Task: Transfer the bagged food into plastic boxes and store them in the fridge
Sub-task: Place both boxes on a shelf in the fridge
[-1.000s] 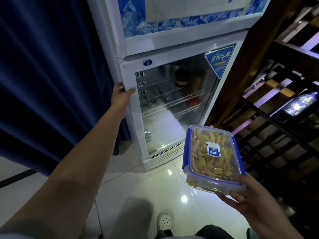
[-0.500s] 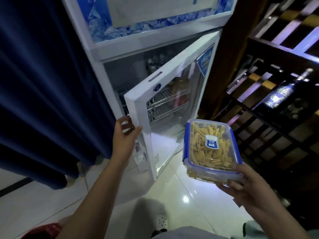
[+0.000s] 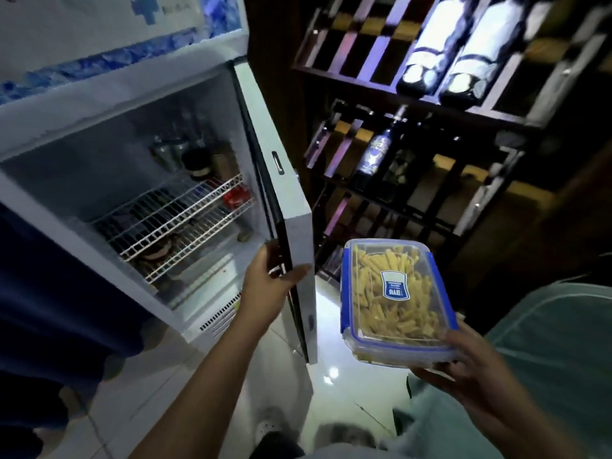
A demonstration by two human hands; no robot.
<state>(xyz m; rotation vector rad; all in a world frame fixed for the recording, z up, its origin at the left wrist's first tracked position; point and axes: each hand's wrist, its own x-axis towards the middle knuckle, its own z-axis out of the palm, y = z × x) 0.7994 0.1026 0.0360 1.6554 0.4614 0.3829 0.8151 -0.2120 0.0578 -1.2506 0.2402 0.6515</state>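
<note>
A clear plastic box point(image 3: 394, 299) with a blue-clipped lid holds yellow pasta pieces. My right hand point(image 3: 463, 362) holds it from below at its near end, to the right of the fridge. The white fridge point(image 3: 99, 104) has its lower door point(image 3: 291, 233) swung wide open. My left hand point(image 3: 268, 286) grips the door's free edge low down, thumb on the outer face. Inside, wire shelves point(image 3: 172, 217) carry jars and a red can at the back right.
A dark wooden wine rack point(image 3: 430, 154) with several bottles stands right of the fridge, close behind the open door. A dark blue curtain point(image 3: 49, 309) hangs at the left. The glossy white tiled floor point(image 3: 331, 376) lies below, with my slippered foot near the bottom.
My left hand has pulled the fridge door from partly open to wide open, swinging it rightwards. The box in my right hand has stayed at about the same height.
</note>
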